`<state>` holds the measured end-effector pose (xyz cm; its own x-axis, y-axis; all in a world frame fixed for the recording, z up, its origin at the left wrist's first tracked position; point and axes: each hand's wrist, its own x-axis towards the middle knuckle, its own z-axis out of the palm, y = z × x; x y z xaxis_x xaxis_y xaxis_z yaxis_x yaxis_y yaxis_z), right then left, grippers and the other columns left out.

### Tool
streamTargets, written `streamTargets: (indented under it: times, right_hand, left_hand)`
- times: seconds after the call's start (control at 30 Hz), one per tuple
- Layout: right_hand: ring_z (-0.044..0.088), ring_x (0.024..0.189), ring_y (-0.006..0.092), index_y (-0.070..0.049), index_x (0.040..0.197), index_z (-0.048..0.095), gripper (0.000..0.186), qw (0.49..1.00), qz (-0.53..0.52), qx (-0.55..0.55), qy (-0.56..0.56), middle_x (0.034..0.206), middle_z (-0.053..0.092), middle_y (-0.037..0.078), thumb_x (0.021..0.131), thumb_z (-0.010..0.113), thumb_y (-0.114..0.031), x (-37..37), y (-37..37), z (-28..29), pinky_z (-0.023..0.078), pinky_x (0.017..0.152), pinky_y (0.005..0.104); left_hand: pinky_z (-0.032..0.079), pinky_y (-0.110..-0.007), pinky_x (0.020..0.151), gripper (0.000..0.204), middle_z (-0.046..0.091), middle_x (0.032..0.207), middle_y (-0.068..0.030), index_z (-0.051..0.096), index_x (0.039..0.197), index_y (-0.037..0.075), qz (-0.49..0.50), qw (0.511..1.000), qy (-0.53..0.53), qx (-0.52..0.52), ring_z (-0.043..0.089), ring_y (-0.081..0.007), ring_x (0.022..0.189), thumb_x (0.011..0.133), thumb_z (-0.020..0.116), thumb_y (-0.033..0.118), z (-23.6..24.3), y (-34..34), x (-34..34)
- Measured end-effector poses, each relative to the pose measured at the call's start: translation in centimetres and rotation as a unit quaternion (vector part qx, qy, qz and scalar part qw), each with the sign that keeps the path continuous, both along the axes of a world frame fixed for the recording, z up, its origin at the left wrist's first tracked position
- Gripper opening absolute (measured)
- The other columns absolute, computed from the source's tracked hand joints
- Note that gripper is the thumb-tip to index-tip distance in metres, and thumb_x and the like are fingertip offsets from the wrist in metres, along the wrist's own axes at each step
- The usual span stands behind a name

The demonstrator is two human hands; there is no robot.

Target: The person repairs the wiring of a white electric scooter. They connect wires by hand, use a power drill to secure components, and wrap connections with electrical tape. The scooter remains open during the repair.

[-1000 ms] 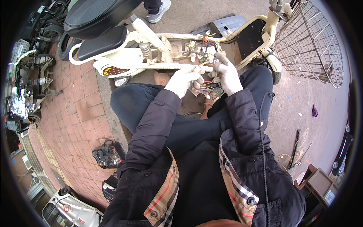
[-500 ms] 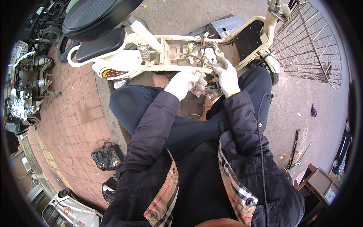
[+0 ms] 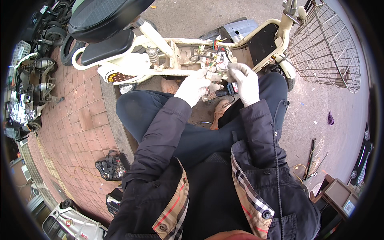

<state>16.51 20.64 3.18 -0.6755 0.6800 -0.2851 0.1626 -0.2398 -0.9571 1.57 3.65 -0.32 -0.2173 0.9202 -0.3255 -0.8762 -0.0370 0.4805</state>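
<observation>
In front of me lies a cream electric scooter [image 3: 168,73], its floor compartment uncovered and showing coloured wires [image 3: 218,59]. My left hand [image 3: 195,87], in a white glove, is closed at the near frame rail, its fingertips pinching thin wires. My right hand [image 3: 245,83], gloved too, has its fingers bent together just right of them, level with the rail. What its fingertips hold is too small to make out. Beneath the hands, between my legs, a dark blue-black part [image 3: 229,89] shows, partly covered by the gloves.
A black seat [image 3: 107,47] and wire basket [image 3: 326,48] flank the work. Behind the scooter lies a grey panel [image 3: 236,30]. An open black tool bag [image 3: 113,166] sits on the bricks at left. Scooter parts [image 3: 40,86] line the far left; a brown box [image 3: 338,194] stands lower right.
My right hand has shifted slightly right and turned, drawing its fingertips off the rail wiring. The loose coloured wires below the hands have gone from sight, and the dark part shows there now.
</observation>
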Motion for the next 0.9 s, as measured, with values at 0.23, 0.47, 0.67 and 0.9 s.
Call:
streamTargets:
  times: [0.23, 0.47, 0.67, 0.9]
  right_hand:
    - [0.066, 0.086, 0.0071, 0.005, 0.127, 0.071, 0.032, 0.990, 0.128, -0.037, -0.055, 0.103, 0.076, 0.005, 0.102, 0.070, -0.014, -0.4, -3.1, 1.4, 0.053, 0.077, 0.0243]
    - [0.064, 0.079, 0.0056, 0.002, 0.109, 0.075, 0.024, 0.988, 0.129, -0.057, -0.059, 0.089, 0.073, 0.001, 0.102, 0.073, -0.021, -1.0, -3.4, 1.0, 0.051, 0.071, 0.0222]
    - [0.051, 0.063, 0.0045, -0.004, 0.098, 0.073, 0.020, 0.982, 0.137, -0.122, -0.049, 0.072, 0.059, -0.005, 0.106, 0.067, -0.021, -0.7, -3.0, 0.9, 0.042, 0.059, 0.0213]
    - [0.053, 0.065, 0.0047, -0.003, 0.111, 0.071, 0.018, 0.968, 0.201, -0.151, -0.017, 0.079, 0.063, -0.004, 0.109, 0.060, -0.018, -0.9, -2.8, 0.2, 0.044, 0.059, 0.0208]
  left_hand:
    - [0.059, -0.028, 0.085, 0.069, 0.061, 0.138, -0.0093, 0.042, 0.160, -0.002, 0.000, 0.993, 0.088, -0.074, 0.066, -0.0159, 0.111, 0.093, 0.061, -0.006, -0.8, 0.0, -0.1]
    - [0.053, -0.023, 0.090, 0.076, 0.058, 0.140, -0.0078, 0.041, 0.163, 0.003, -0.060, 0.982, 0.172, -0.056, 0.059, -0.0140, 0.119, 0.090, 0.059, -0.010, -0.5, 0.0, 1.3]
    - [0.054, -0.029, 0.098, 0.075, 0.060, 0.138, -0.0106, 0.039, 0.163, 0.000, -0.056, 0.973, 0.194, -0.108, 0.061, -0.0188, 0.124, 0.091, 0.060, -0.008, 0.3, -0.1, 1.6]
    - [0.054, -0.026, 0.081, 0.065, 0.071, 0.117, -0.0101, 0.049, 0.155, -0.007, 0.012, 0.988, 0.127, -0.083, 0.066, -0.0135, 0.092, 0.091, 0.062, -0.008, -2.0, 0.1, 1.0]
